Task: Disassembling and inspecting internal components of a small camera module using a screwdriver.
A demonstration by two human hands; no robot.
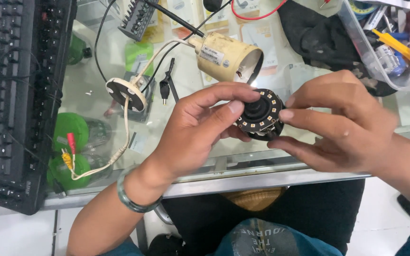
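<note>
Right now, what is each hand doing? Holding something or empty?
Left hand: closed on the round black camera module, thumb and fingers pinching its left side.
Right hand: closed on the same module, fingertips gripping its right edge.

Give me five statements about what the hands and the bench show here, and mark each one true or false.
1. Both hands hold the round black lens module. True: the left hand and the right hand grip it from either side.
2. The cream camera housing lies on the glass counter. True.
3. The keyboard lies by the right hand. False: it lies at the far left, beyond the left arm.
4. The left wrist is bare. False: it wears a green bangle.
5. The clear plastic bin stands empty. False: it holds tools and small parts.
</note>
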